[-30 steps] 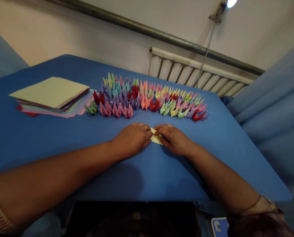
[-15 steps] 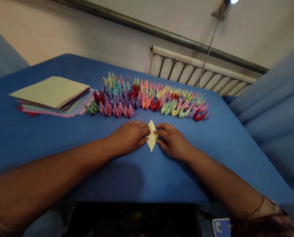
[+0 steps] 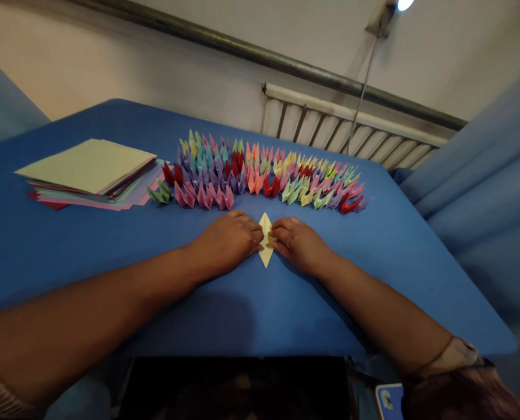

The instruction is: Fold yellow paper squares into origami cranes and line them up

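The pale yellow folded paper [image 3: 266, 240] lies flat on the blue bench [image 3: 67, 256], a pointed diamond between both hands. The left hand [image 3: 229, 240] at its 9 o'clock and the right hand [image 3: 302, 245] at its 3 o'clock lie spread, fingertips pressing its edges, gripping nothing. Rows of coloured folded pieces [image 3: 264, 175] stand at 12 o'clock, a stack of sheets [image 3: 89, 166] at 10 o'clock.

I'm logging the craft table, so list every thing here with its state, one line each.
yellow paper: folded into a narrow diamond, lying flat.
left hand: palm down, fingertips pressing the yellow paper's left edge.
right hand: palm down, fingertips pressing its right edge.
folded figures: finished, standing upright in rows.
paper stack: unfolded sheets, lying flat, slightly fanned.
table: covered in blue.
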`<state>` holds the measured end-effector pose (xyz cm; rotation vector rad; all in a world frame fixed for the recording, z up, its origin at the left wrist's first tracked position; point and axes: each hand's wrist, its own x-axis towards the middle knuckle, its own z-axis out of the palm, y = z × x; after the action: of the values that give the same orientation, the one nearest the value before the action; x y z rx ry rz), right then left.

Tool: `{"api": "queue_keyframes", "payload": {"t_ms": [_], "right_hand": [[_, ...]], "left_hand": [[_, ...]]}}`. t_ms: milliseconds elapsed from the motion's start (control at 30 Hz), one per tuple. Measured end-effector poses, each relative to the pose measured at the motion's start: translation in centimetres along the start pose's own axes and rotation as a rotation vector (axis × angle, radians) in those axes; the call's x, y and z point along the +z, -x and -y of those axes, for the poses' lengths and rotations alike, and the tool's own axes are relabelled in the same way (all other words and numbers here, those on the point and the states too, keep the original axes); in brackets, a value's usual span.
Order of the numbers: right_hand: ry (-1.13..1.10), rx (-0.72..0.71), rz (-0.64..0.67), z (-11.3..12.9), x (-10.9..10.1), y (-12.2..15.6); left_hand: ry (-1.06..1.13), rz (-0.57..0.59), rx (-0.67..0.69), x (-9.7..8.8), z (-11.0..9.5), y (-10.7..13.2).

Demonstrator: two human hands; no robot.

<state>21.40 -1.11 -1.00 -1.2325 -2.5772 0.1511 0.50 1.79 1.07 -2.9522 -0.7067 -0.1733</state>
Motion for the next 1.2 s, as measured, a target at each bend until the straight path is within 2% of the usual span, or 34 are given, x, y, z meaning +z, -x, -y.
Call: {"api": "queue_keyframes", "payload": {"t_ms": [133,333,500,667,900,1200], "right_hand": [[-0.036,-0.035,-0.002,-0.1,-0.3,0.3],[-0.020,-0.046,-0.007,-0.4,-0.1,0.2],[0.038,-0.044,-0.010,-0.2,0.3,0.0],[0.005,-0.030,-0.047,-0.2,0.8,0.1],[-0.276,0.116,-0.166,-0.9,1.9,-0.2],[-0.263,0.323,-0.186,-0.4,2.2,-0.6]], "left_hand": [[-0.045,0.013,0.028,0.0,-0.3,-0.2],[-0.016,0.028,-0.008,0.1,-0.3,-0.1],[0.121,0.027,-0.121,-0.1,-0.4,0.1],[0.260,-0.010,-0.161,0.7,0.1,0.1],[0.422,-0.060,-0.303,1.8,1.0,-0.3],[0.365,-0.063,-0.433,1.6,0.8,-0.8]]}}
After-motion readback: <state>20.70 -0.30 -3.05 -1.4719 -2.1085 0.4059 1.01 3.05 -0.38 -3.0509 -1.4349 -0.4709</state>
